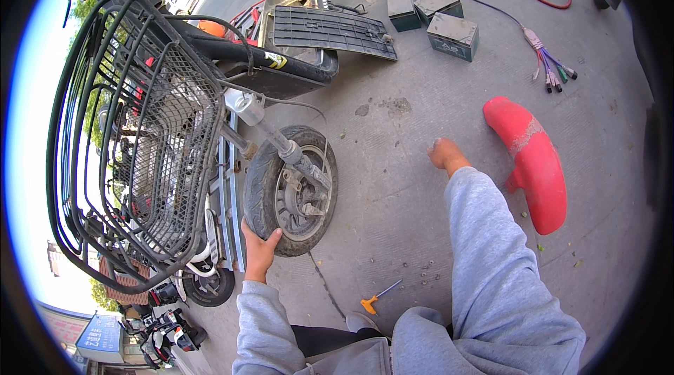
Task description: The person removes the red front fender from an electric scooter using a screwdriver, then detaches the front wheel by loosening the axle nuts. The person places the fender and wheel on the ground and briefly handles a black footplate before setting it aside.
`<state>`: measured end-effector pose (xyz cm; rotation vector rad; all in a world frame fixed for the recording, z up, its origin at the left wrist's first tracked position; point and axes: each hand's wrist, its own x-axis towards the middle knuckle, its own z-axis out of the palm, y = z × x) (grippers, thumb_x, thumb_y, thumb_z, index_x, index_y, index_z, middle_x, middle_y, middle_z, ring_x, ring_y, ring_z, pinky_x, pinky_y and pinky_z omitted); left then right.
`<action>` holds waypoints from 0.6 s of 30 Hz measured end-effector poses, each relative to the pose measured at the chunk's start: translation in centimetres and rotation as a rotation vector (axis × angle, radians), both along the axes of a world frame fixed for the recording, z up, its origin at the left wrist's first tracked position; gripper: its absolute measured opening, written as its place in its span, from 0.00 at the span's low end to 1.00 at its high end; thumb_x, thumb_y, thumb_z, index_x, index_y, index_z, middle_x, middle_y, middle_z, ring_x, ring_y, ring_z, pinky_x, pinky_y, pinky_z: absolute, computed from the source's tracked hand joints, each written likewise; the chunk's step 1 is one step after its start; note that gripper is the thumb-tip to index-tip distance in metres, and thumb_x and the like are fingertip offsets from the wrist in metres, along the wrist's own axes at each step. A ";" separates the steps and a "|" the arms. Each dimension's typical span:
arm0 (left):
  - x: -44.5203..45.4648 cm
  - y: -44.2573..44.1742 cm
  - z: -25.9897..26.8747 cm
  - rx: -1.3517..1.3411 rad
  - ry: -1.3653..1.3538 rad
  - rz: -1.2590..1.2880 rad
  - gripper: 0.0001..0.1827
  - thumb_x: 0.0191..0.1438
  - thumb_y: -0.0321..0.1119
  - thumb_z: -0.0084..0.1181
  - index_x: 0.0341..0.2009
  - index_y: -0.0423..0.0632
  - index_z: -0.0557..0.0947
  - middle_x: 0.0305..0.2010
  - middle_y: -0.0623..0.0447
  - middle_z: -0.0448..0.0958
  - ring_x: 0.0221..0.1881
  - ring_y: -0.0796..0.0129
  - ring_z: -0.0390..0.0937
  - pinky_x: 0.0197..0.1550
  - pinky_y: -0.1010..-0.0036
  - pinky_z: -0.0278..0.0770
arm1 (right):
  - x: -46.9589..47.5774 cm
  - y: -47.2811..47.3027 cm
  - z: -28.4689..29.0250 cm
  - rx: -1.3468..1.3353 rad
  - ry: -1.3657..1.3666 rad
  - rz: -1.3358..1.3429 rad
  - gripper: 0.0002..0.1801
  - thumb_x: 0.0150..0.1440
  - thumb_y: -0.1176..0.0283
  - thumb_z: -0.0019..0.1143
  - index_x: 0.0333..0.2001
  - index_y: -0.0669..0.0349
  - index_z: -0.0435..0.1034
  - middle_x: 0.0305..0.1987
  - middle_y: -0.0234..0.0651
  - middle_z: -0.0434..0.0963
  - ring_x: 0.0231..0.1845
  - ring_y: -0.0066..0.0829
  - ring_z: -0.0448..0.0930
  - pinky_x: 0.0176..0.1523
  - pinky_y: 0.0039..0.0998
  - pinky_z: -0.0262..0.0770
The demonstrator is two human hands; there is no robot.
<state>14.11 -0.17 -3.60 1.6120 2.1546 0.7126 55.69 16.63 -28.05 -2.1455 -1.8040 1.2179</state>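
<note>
My left hand (pixel 260 251) grips the lower edge of the scooter's front tyre (pixel 258 185), with the thumb on the sidewall and the fingers around the tread. The wheel hub (pixel 297 201) hangs on a dirty fork leg (pixel 295 156). My right hand (pixel 447 155) is held over the pavement, its fingers curled in; nothing shows in it. To its right lies a red front mudguard (pixel 542 164) with a dirty grey band across it. A hex key with an orange T-handle (pixel 370 304) rests on the ground near my shoe (pixel 362 321), beside several small fasteners (pixel 425 275).
A black wire basket (pixel 158 175) juts out at the left. Several batteries (pixel 454 35) stand at the back near a ribbed black panel (pixel 326 30). A cable with several connector leads (pixel 542 51) and a red hose (pixel 553 4) lie at the right. Parked two-wheelers (pixel 176 330) stand lower left.
</note>
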 end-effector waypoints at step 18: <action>3.5 8.2 2.8 0.162 0.143 -0.010 0.41 0.44 0.41 0.68 0.59 0.34 0.67 0.53 0.40 0.73 0.54 0.57 0.71 0.59 0.67 0.64 | -2.2 7.1 -0.6 0.367 0.277 -0.209 0.23 0.58 0.60 0.50 0.51 0.65 0.70 0.49 0.54 0.76 0.51 0.51 0.75 0.53 0.44 0.72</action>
